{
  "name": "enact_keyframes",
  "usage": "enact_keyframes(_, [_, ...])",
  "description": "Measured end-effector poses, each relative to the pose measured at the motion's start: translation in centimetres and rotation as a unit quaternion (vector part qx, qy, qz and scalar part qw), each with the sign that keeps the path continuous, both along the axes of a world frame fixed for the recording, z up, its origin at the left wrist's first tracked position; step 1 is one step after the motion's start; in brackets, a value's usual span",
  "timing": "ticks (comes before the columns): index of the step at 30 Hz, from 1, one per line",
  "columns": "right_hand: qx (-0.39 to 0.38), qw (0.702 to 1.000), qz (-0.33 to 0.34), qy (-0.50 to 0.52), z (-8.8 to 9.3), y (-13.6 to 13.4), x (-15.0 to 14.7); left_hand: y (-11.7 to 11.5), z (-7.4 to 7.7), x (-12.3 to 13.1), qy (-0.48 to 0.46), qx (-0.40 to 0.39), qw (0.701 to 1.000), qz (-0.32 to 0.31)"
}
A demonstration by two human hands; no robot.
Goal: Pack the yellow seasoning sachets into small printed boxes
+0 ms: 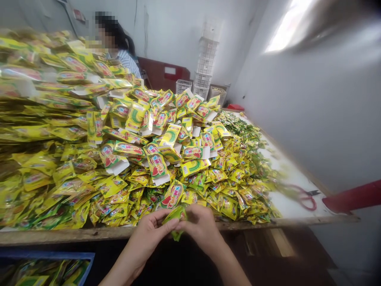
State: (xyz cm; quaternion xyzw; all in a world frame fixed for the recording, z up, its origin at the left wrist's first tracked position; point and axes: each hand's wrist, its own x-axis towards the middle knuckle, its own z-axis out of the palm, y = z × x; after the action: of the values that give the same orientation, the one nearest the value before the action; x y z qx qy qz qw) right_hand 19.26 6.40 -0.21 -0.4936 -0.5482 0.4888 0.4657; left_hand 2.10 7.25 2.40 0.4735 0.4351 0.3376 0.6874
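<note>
My left hand [150, 228] and my right hand [202, 226] meet at the table's front edge, both pinching a small green-and-yellow candy packet [176, 233]. Thumbs press on the packet, and fingers cover part of it. Just beyond, a yellow printed carton [173, 194] with a watermelon picture leans on the pile. Behind it lie several open cartons [156, 165] with white flaps showing. Loose packets [229, 206] of the same yellow and green kind heap up around the cartons.
Red-handled scissors [308, 201] lie at the table's right, near a red tube-like object [351, 198]. A blue bin [92, 258] of packets stands below left. A person [126, 59] is behind the heap. White crates [204, 67] are stacked by the back wall.
</note>
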Motion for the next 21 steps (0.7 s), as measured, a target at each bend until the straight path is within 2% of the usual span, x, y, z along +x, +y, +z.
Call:
enact_keyframes(3, [0.002,0.999,-0.007,-0.042,0.5,-0.2,0.4,0.0,1.0,-0.2,0.012,0.016,0.999,-0.047])
enact_keyframes(5, [0.02,0.997,0.002,-0.081,1.0,-0.3,0.6,-0.1,1.2,0.0,-0.018,0.009,0.998,-0.055])
enact_keyframes(7, [0.036,0.995,-0.001,-0.089,1.4,-0.5,0.4,-0.3,1.0,0.4,-0.075,-0.024,0.997,-0.017])
enact_keyframes(9, [0.051,0.995,-0.018,-0.083,1.6,-0.7,-0.2,-0.6,0.6,0.9,-0.128,-0.06,0.989,0.047])
enact_keyframes(11, [0.066,0.993,-0.041,-0.092,1.5,-0.9,-0.9,-0.8,0.1,1.1,-0.149,-0.072,0.981,0.097])
enact_keyframes(14, [0.049,0.995,-0.053,-0.069,1.0,-1.1,-1.3,-1.0,-0.1,0.8,-0.094,-0.035,0.988,0.115])
enact_keyframes(18, [0.026,0.999,-0.018,-0.029,1.2,-1.1,-0.4,-0.9,0.1,0.3,0.028,0.031,0.995,0.094])
enact_keyframes(21, [0.016,1.0,-0.001,0.015,1.5,-1.1,0.0,-0.9,0.0,0.5,0.046,0.055,0.993,0.093])
